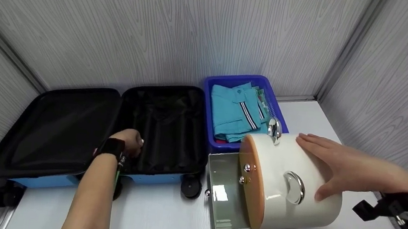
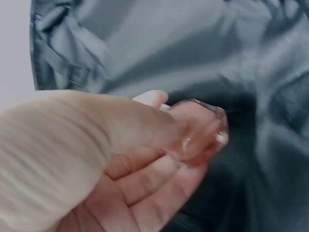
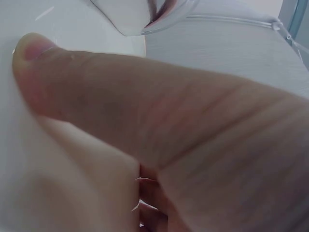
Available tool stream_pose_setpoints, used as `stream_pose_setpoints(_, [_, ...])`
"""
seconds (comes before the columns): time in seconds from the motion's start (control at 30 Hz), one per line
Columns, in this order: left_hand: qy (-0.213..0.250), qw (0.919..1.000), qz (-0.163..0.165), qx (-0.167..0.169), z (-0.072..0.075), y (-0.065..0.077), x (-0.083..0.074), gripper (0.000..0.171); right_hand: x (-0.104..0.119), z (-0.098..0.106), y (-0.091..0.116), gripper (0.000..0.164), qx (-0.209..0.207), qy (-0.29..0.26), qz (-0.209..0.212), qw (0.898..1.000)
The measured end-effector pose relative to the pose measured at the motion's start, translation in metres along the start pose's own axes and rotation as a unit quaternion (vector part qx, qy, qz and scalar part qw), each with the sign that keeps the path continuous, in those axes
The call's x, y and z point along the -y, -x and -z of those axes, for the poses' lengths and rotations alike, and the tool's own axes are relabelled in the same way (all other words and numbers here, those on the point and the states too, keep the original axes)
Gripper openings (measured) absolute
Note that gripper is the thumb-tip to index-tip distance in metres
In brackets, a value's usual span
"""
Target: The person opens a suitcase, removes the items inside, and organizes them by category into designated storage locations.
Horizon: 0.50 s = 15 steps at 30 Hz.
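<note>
My left hand is over the right half of an open black-lined suitcase. In the left wrist view its thumb and fingers pinch a small clear faceted piece, partly covered by the thumb; its exact kind cannot be told. My right hand rests on the curved side of a white storage case, fingers extended and thumb apart. This case has an orange front with silver knobs, plus chrome handles. From its front sticks out a clear drawer.
Behind the case stands a blue basket with folded turquoise clothes. The suitcase's other black half lies open on the left. Black wheels face the front. Grey wood-grain walls enclose the white tabletop.
</note>
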<state>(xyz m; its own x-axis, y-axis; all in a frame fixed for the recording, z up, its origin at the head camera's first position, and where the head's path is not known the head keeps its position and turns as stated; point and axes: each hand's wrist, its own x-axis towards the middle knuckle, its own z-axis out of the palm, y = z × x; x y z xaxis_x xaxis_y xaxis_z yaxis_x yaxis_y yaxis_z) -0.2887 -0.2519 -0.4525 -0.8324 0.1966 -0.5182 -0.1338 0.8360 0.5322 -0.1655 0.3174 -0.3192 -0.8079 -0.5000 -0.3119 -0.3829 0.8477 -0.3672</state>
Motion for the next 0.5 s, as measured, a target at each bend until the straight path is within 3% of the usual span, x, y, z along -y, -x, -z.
stream_pose_setpoints(0.07, [0.011,0.9995,-0.027,-0.015,0.002,-0.001,-0.011,0.002,-0.002,0.0,0.001,0.132,-0.002,0.0,0.0,1.0])
stream_pose_setpoints(0.17, [-0.003,0.9957,-0.083,-0.039,0.003,-0.001,-0.035,0.045,-0.004,0.0,0.002,0.133,-0.001,-0.003,-0.004,1.0])
stream_pose_setpoints(0.23, [-0.019,0.9906,-0.126,-0.051,0.001,-0.003,-0.053,0.054,-0.005,0.0,0.003,0.133,-0.001,-0.004,-0.006,1.0])
stream_pose_setpoints(0.3, [-0.031,0.9847,-0.162,-0.056,-0.007,-0.005,-0.073,0.05,-0.006,0.0,0.004,0.133,0.0,-0.005,-0.008,1.0])
stream_pose_setpoints(0.4, [-0.044,0.9735,-0.219,-0.048,-0.024,-0.004,-0.102,0.029,-0.007,0.001,0.004,0.133,0.001,-0.005,-0.006,1.0])
stream_pose_setpoints(0.5, [-0.072,0.9574,-0.277,-0.034,-0.046,0.005,-0.131,0.017,-0.008,0.0,0.004,0.133,0.002,-0.004,-0.005,1.0])
